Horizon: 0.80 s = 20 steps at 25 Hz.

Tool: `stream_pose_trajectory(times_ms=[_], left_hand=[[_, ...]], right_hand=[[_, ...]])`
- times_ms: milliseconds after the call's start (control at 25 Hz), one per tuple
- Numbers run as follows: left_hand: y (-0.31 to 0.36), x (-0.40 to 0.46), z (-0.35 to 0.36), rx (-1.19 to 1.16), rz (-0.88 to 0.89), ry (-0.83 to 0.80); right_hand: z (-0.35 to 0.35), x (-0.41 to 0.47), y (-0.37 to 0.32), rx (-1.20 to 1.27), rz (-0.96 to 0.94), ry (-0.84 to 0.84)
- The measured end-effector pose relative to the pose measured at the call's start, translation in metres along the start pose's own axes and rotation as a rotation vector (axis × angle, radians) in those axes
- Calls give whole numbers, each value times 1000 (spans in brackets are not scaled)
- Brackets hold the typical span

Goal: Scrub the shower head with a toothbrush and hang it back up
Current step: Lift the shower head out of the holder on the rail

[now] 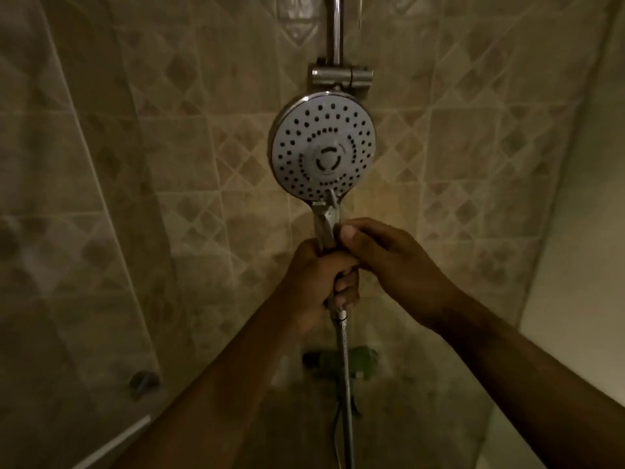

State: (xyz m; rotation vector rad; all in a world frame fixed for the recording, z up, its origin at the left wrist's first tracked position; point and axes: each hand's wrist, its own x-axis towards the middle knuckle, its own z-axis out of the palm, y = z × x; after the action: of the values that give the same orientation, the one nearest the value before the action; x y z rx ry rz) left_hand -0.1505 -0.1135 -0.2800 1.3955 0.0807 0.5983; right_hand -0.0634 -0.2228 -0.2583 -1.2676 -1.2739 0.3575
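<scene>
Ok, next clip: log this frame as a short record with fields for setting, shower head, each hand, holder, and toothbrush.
setting: tiled shower wall, dim light
shower head: nozzle face toward the camera, just below the holder
left hand: wrapped around the handle, low, above the hose
right hand: fingers on the handle above the left hand
holder: on the chrome rail; whether the head is seated in it cannot be told
toothbrush: not visible

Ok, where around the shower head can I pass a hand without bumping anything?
Bare tiled wall lies open left and right of the shower head. It is crowded above, where the bracket sits close over the rim, and below, where the left hand and right hand grip the handle above the hose.
</scene>
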Motion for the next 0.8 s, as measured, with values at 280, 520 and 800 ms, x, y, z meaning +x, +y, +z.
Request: stream_pose_trajectory(times_ms=[280,520,800], left_hand=[[-33,-38,-1,-111,-84,65],[-56,-60,8,-199,-111,-10],[-69,-71,6,-435,-130,-237]], right_hand=[[23,-87,106,668,415,-358],[29,-127,122,678,526,-500],[40,-147,132,746,698,-648]])
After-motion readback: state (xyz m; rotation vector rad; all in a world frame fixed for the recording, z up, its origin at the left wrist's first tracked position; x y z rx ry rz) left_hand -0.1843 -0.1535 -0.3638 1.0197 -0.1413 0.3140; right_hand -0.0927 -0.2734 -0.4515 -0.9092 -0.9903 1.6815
